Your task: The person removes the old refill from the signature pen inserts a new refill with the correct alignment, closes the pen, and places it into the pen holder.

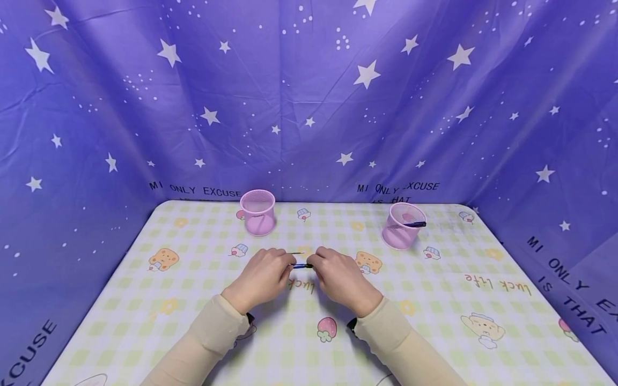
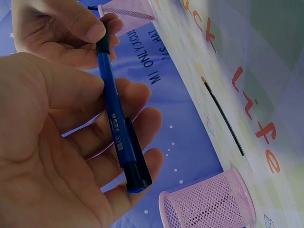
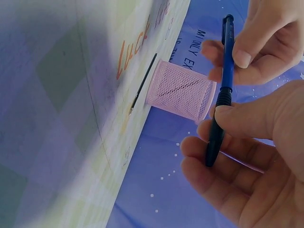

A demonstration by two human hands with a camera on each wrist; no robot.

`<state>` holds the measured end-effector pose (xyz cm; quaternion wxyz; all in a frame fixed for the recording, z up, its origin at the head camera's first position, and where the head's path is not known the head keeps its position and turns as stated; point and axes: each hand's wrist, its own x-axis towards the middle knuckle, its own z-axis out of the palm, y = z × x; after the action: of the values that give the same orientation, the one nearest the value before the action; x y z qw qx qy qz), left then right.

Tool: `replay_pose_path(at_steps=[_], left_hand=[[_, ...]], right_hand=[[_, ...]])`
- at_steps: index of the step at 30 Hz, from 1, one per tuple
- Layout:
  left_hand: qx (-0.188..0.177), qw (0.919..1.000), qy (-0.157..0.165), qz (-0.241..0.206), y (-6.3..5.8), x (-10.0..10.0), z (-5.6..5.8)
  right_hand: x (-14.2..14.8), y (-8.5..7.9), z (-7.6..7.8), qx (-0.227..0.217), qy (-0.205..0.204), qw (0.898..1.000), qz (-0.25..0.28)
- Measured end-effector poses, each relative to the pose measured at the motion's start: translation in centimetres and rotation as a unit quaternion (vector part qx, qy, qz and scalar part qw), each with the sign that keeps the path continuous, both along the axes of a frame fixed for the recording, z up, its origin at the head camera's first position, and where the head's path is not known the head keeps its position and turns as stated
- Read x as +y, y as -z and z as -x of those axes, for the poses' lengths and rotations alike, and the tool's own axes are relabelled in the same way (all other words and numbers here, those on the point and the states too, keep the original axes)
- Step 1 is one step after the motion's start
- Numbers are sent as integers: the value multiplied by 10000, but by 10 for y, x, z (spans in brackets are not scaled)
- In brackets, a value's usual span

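Both hands hold one blue pen [image 2: 112, 102] between them, over the table. My left hand [image 1: 267, 272] pinches the blue barrel near its black clip end, thumb on one side and fingers behind. My right hand [image 1: 338, 273] grips the black ribbed section by the pen's tapered end, thumb laid across it. The pen's two parts appear joined in both wrist views. Just beyond the hands, a thin dark pen refill [image 2: 223, 116] lies on the tablecloth; in the head view my left hand partly covers it.
A pink mesh pen holder [image 1: 259, 217] stands at the back left. At the back right, another pink mesh holder [image 1: 398, 236] has a dark pen [image 1: 414, 224] leaning over its rim. The checked tablecloth [image 1: 270, 348] meets a purple starry curtain [image 1: 309, 80] behind.
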<state>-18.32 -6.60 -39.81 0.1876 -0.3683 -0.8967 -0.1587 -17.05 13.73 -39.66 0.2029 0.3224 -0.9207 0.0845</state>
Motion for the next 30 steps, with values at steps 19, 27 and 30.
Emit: replay_pose_path(at_steps=[19,27,30], left_hand=[[-263,9993,68,-252,-1,0,-1],[-348,9989,64,-307,-1,0,-1],[-362,9987,65,-344,-1,0,-1]], right_hand=[[0,-1,-1,-44,3,9999,-96],[0,0,-1,-54,-28,10000,-40],[-1,0,0,-40,-41,10000,-40]])
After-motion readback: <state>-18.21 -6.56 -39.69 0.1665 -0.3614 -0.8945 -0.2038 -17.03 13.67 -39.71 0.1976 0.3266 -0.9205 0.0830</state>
